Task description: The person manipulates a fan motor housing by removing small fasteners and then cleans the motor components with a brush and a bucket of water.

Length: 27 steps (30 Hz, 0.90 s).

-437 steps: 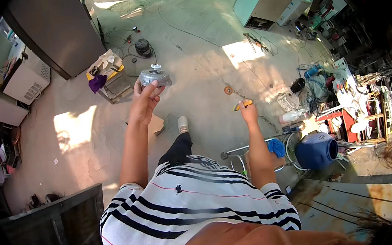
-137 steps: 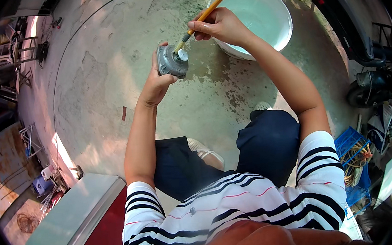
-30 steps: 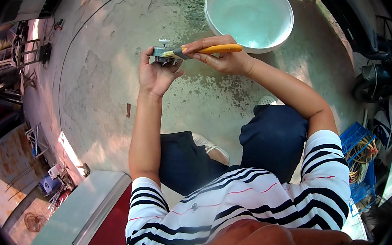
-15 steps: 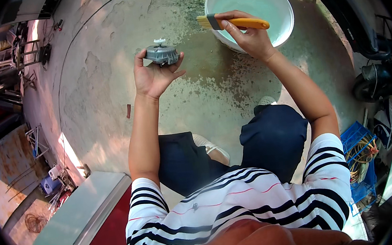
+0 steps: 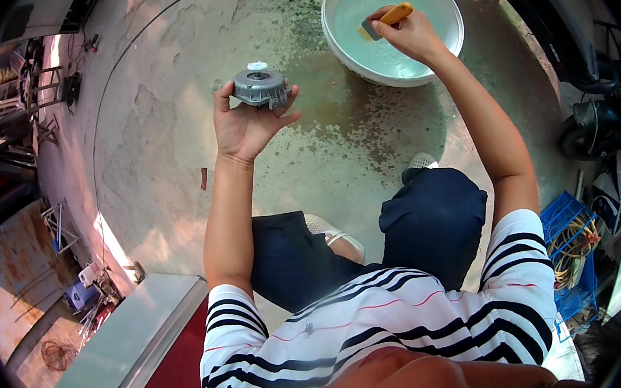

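My left hand [image 5: 248, 125] holds up a round grey metal motor housing [image 5: 259, 90] with a small white hub [image 5: 258, 66] on top, its fingers wrapped around the sides. My right hand [image 5: 404, 35] grips a yellow-handled paintbrush [image 5: 398, 12] over the white bucket [image 5: 334, 49] of water at the upper right. The brush's pale bristles point down at the water; whether their tips are under the surface I cannot tell.
My bent knees frame the lower middle of the concrete floor [image 5: 149, 150]. A red and grey cabinet [image 5: 87, 358] is at lower left, a blue wire crate [image 5: 571, 259] at lower right, a dark scooter [image 5: 585, 134] on the right. Metal frames [image 5: 43, 92] and a long cable are at left.
A second ago the brush touched the motor housing; since then my right hand has carried it up and right to over the bucket, tilting the bristles downward. My left hand still holds the housing.
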Each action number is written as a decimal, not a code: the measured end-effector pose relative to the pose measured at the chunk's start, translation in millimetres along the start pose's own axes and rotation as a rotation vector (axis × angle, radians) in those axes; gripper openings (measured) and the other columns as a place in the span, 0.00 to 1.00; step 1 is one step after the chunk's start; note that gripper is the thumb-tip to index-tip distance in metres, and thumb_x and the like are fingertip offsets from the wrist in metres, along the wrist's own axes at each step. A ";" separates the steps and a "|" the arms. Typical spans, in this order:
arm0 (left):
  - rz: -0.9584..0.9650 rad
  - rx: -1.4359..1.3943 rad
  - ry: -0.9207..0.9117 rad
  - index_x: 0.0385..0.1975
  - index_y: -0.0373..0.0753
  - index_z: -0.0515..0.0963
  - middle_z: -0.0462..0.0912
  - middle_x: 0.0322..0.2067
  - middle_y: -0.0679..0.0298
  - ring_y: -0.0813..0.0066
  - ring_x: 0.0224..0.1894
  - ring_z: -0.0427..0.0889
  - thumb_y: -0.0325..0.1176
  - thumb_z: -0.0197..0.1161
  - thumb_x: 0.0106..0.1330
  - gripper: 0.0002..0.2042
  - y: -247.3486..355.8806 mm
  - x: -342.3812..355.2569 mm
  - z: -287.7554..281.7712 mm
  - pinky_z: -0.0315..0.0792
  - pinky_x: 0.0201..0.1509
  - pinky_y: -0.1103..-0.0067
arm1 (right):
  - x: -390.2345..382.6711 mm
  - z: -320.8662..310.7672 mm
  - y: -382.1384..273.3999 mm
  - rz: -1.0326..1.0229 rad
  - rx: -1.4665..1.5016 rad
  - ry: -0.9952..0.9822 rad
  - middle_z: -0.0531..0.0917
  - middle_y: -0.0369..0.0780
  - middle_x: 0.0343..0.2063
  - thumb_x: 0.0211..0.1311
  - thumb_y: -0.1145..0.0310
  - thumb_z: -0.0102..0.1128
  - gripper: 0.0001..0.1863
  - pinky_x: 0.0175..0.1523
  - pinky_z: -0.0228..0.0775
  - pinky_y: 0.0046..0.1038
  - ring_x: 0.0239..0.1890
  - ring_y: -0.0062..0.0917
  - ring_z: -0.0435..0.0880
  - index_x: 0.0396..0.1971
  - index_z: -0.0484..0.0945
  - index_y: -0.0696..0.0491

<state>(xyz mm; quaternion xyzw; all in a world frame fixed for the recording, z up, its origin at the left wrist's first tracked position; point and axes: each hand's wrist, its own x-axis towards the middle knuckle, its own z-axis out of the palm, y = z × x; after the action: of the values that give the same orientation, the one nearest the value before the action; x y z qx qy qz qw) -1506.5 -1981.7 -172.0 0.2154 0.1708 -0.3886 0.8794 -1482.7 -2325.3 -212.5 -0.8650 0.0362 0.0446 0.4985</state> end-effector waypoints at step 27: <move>0.089 0.015 0.123 0.61 0.39 0.65 0.71 0.57 0.49 0.46 0.61 0.68 0.59 0.52 0.62 0.34 -4.0 0.5 8.6 0.43 0.68 0.43 | -56.4 69.1 -55.0 -0.307 0.406 -0.085 0.88 0.37 0.35 0.63 0.69 0.62 0.11 0.41 0.76 0.20 0.34 0.19 0.85 0.43 0.84 0.52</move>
<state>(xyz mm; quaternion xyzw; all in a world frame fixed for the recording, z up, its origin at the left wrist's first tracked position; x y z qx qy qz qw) -1508.1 -1988.8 -165.9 0.2528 0.2121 -0.3363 0.8821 -1535.7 -2237.0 -193.3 -0.7399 -0.1084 -0.0036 0.6639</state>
